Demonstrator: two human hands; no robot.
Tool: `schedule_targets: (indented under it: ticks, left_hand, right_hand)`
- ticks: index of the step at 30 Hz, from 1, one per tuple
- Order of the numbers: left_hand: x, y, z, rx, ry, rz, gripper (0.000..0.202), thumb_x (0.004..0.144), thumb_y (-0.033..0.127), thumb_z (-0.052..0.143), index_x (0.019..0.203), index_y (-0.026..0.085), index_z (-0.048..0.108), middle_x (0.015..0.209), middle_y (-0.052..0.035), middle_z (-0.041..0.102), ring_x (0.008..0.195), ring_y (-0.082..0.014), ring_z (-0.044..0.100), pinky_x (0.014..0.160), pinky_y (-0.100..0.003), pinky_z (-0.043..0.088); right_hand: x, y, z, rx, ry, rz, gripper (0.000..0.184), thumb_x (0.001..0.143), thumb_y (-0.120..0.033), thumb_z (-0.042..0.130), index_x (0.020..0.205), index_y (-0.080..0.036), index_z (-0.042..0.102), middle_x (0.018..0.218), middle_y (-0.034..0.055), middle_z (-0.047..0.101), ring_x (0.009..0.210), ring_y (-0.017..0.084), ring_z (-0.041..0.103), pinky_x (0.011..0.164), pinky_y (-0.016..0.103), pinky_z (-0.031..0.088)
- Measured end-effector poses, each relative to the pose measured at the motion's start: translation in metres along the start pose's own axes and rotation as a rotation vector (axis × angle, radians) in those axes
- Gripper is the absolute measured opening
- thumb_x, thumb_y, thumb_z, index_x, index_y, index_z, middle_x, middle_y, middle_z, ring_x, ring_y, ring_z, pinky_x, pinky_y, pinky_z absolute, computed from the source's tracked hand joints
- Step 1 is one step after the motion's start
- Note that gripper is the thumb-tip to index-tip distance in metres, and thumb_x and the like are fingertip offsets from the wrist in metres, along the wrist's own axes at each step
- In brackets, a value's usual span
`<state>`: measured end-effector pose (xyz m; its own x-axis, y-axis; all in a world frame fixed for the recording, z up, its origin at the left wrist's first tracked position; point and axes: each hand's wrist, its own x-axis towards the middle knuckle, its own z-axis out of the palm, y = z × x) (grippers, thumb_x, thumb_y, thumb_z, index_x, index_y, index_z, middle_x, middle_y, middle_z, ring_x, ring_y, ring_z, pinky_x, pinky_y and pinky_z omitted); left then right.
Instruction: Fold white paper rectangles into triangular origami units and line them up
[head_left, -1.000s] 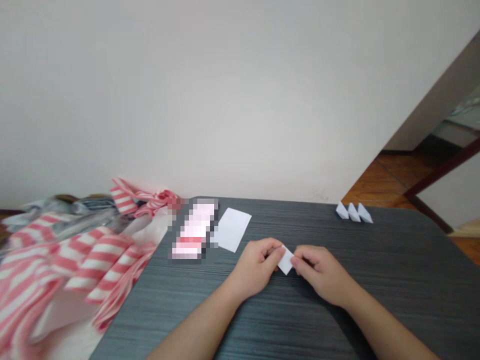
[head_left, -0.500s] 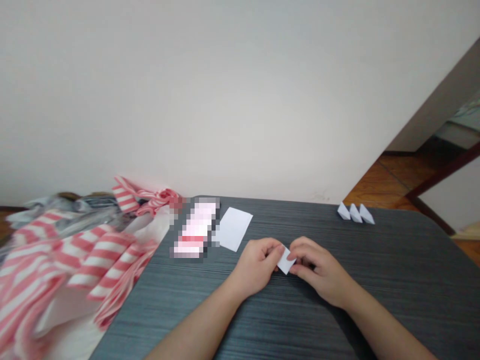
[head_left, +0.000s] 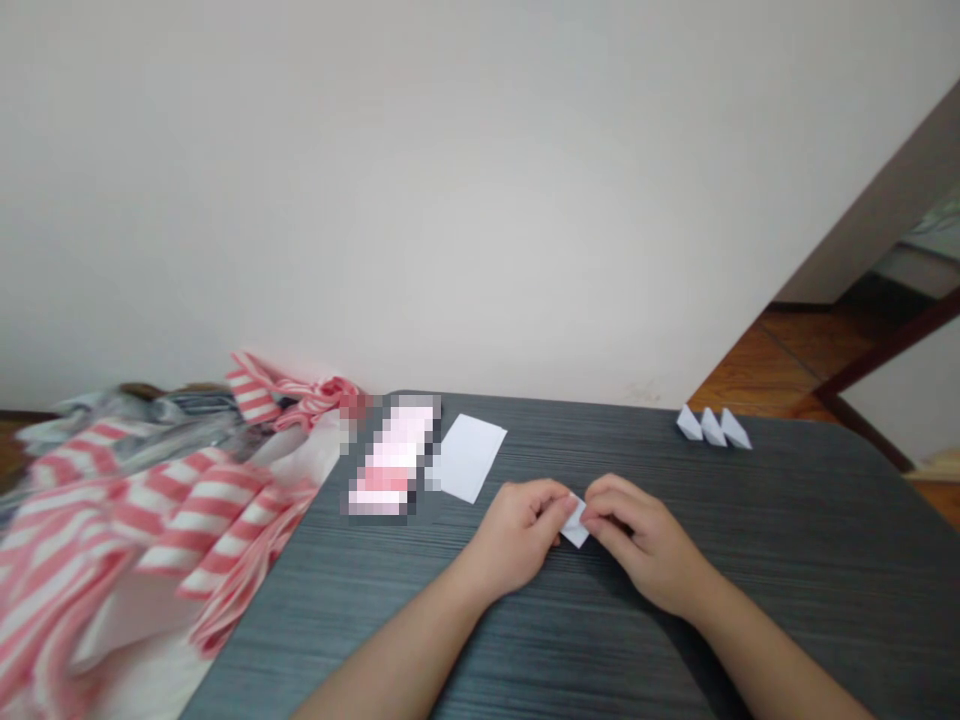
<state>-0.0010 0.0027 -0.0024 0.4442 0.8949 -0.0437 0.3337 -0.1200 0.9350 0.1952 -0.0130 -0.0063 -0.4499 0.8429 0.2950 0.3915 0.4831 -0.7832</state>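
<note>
1. Paper (head_left: 576, 530): one small white piece, folded, located between the two hands near the middle of the worktop (head_left: 525, 660). One corner points toward the person. Contact with the worktop cannot be told.
2. Left hand (head_left: 516, 535): fingers closed in a pinch on the paper's left side, thumb on top. The lower fingers are curled and partly hidden.
3. Right hand (head_left: 646, 550): thumb and forefinger brought together at the paper's right edge, gripping it. A narrow gap shows behind the fingertips.
4. Sheet (head_left: 471, 458): white, lying flat beyond the left hand, well apart from it. Number of layers cannot be told.
5. Item (head_left: 391, 455): pink and white, pixelated, just left of the sheet. Identity cannot be told.
6. Folded pieces (head_left: 713, 428): three, white and pointed, set in a close row near the far edge, on the right.
7. Surroundings: red-and-white striped cloth (head_left: 202, 510) heaped left of the worktop; plain wall (head_left: 450, 200) behind; wooden floor (head_left: 739, 368) beyond at right.
</note>
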Motion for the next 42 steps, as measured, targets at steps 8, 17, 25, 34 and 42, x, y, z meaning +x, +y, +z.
schedule_targets:
  ticks: [8,17,25,34,42]
  left_hand:
    - [0.0001,-0.0005,0.0018,-0.05,0.015,-0.025,0.029,0.093,0.035,0.049,0.093,0.015,0.07,0.061,0.0014,0.058,0.056,-0.0115,0.051,0.055,-0.021,0.037]
    - [-0.0009,0.0047,-0.0009,0.053,0.013,0.049,0.03,0.096,0.03,0.045,0.086,0.016,0.07,0.061,0.0013,0.06,0.058,-0.0115,0.054,0.058,-0.022,0.037]
    - [-0.0013,0.0032,0.0009,-0.047,-0.064,0.066,0.022,0.087,0.03,0.061,0.104,0.017,0.068,0.082,-0.0017,0.071,0.07,-0.0146,0.06,0.064,-0.022,0.042]
    - [-0.0014,0.0014,0.0008,0.043,-0.025,0.052,0.022,0.092,0.031,0.052,0.094,0.017,0.069,0.072,-0.0009,0.067,0.065,-0.0135,0.058,0.061,-0.021,0.041]
    - [-0.0009,0.0008,0.0014,0.034,-0.014,0.042,0.023,0.093,0.032,0.052,0.092,0.016,0.069,0.067,0.0004,0.064,0.062,-0.012,0.057,0.058,-0.021,0.039]
  right_hand:
    - [-0.0003,-0.0009,-0.0003,-0.02,0.063,0.018,0.015,0.096,-0.018,0.051,0.085,-0.022,0.06,0.089,0.0049,0.06,0.083,0.019,0.059,0.077,0.031,0.046]
    - [0.0014,-0.0005,0.0015,-0.037,0.094,0.041,0.016,0.095,-0.016,0.051,0.082,-0.021,0.057,0.083,0.0035,0.058,0.077,0.018,0.058,0.073,0.029,0.044]
    - [0.0023,0.0018,0.0018,-0.042,0.154,0.047,0.015,0.095,-0.016,0.05,0.082,-0.021,0.056,0.081,0.0028,0.057,0.075,0.018,0.056,0.07,0.029,0.043]
    - [0.0016,-0.0005,0.0016,-0.052,0.149,0.07,0.014,0.094,-0.016,0.051,0.082,-0.021,0.055,0.078,0.0016,0.056,0.071,0.017,0.055,0.067,0.028,0.042]
    - [0.0006,0.0009,0.0026,-0.061,0.146,0.089,0.012,0.093,-0.016,0.052,0.083,-0.021,0.055,0.077,0.001,0.056,0.07,0.016,0.054,0.067,0.028,0.042]
